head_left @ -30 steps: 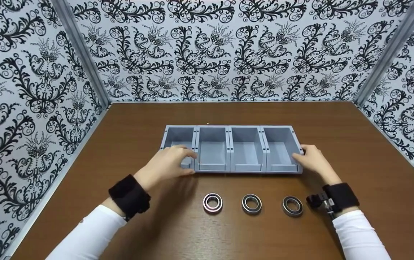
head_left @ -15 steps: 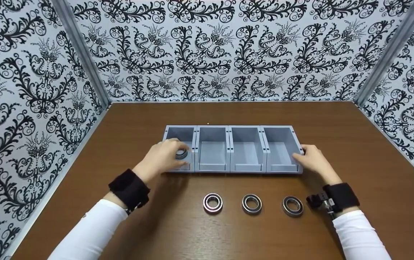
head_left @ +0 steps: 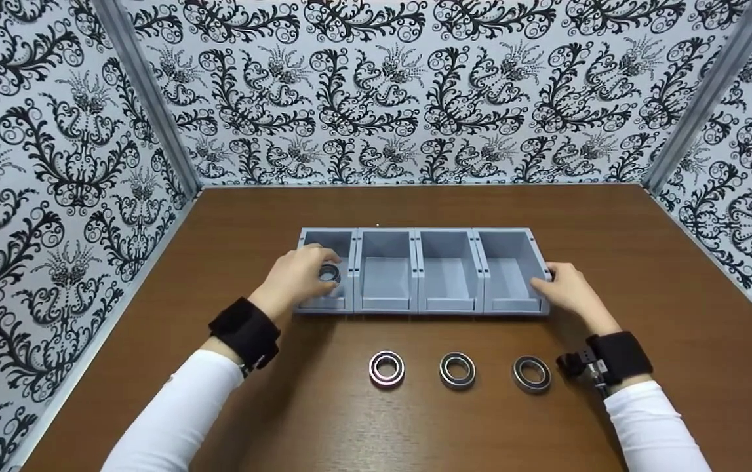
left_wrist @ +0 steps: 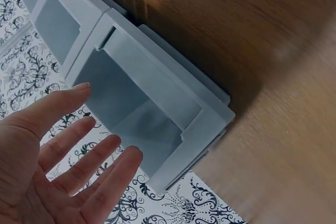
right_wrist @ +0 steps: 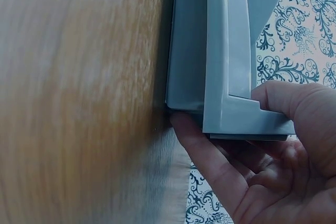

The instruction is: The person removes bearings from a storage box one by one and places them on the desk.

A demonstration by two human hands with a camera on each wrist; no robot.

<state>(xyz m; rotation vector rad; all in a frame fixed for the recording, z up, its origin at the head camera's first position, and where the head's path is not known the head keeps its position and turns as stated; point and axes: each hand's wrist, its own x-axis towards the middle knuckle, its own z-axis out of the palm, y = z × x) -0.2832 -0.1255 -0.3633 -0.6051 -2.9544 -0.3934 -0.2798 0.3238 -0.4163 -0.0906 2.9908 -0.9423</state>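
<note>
Four-sided grey plastic bins [head_left: 385, 304] stand joined side by side in one row on the table. A bearing [head_left: 329, 275] sits in the leftmost bin, partly hidden by my left hand [head_left: 296, 275]. That hand hovers over this bin with thumb and fingers spread; in the left wrist view nothing lies between its fingers [left_wrist: 107, 182]. At the row's other end my right hand [head_left: 569, 288] grips the rightmost bin's side wall [right_wrist: 252, 121], thumb inside and fingers outside and underneath. Three more bearings, left [head_left: 387, 369], middle [head_left: 457, 371] and right [head_left: 532, 374], lie in front of the bins.
The brown wooden table [head_left: 415, 432] ends at a patterned back wall [head_left: 376, 98], with similar panels at both sides. Metal posts [head_left: 146, 92] mark the corners. Black straps [head_left: 244, 333] circle both wrists.
My left hand has shifted left and slightly back over the leftmost bin, its fingers parting from the bearing, which has come into view there. My right hand and the other bearings stay put.
</note>
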